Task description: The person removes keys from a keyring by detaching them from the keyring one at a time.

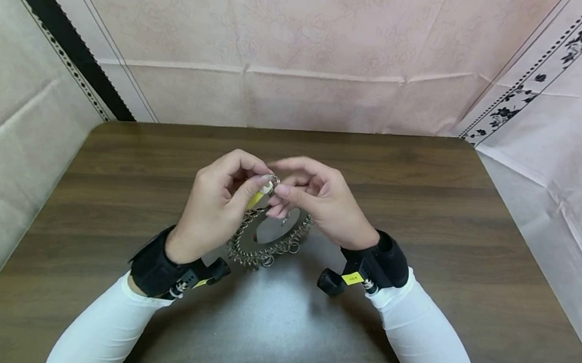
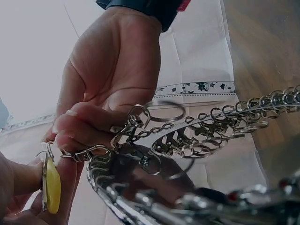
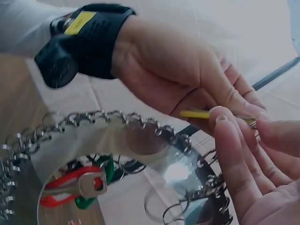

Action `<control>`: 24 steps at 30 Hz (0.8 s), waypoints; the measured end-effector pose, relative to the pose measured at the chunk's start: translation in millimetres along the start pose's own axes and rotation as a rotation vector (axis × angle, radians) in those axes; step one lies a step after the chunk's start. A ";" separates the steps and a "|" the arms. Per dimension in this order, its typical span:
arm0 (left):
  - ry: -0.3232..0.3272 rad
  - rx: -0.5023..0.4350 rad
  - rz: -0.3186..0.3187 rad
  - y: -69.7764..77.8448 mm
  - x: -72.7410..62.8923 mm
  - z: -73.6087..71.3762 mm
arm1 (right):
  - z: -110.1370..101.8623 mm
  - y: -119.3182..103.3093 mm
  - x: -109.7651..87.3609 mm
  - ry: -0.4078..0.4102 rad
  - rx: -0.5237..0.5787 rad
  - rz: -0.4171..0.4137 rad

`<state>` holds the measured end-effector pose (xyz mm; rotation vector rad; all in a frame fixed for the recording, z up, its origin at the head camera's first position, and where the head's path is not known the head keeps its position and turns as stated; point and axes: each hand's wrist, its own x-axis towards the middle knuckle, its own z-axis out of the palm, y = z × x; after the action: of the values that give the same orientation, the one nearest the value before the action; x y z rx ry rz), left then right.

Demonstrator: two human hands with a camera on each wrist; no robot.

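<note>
My left hand (image 1: 212, 206) pinches a small yellow tag (image 2: 53, 187) with a metal side and a thin ring at its top. Facing it, my right hand (image 1: 323, 199) has thumb and forefinger at a small metal clasp (image 1: 274, 184) beside the tag. In the left wrist view, the clasp (image 2: 86, 153) runs from the tag's ring toward a large flat metal ring (image 1: 250, 243). Small split rings and clasps line that large ring's rim, below both hands in the head view. My fingers partly hide the tag in the head view.
Through the large ring's centre, the right wrist view shows a key (image 3: 91, 185), a red clip (image 3: 58, 199) and a green clip (image 3: 108, 166). All this is over a dark wooden table (image 1: 415, 310). Patterned cloth (image 1: 305, 37) hangs behind the table's far edge.
</note>
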<state>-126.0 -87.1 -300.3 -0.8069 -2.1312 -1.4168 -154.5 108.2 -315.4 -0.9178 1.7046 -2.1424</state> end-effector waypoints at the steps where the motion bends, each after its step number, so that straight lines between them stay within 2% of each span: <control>1: 0.004 -0.005 0.001 0.3 -0.2 0.0 | 0.4 -0.1 -0.1 -0.002 -0.026 -0.011; 7: 0.031 -0.001 0.019 1.7 -1.6 0.9 | 3.1 -1.4 -1.8 -0.009 -0.131 -0.054; 14: 0.037 -0.043 0.018 3.7 -3.5 2.8 | 6.6 -4.1 -4.4 0.027 -0.242 -0.082; 19: 0.047 -0.072 0.009 5.7 -4.7 4.9 | 7.0 -4.3 -4.9 0.044 -0.234 -0.118; 24: 0.061 -0.100 -0.012 7.1 -5.0 6.6 | 6.0 -2.4 -4.9 0.047 -0.188 -0.106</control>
<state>-117.8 -79.9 -301.3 -0.7785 -2.0373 -1.5444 -146.6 106.9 -314.0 -1.0364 1.9487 -2.1106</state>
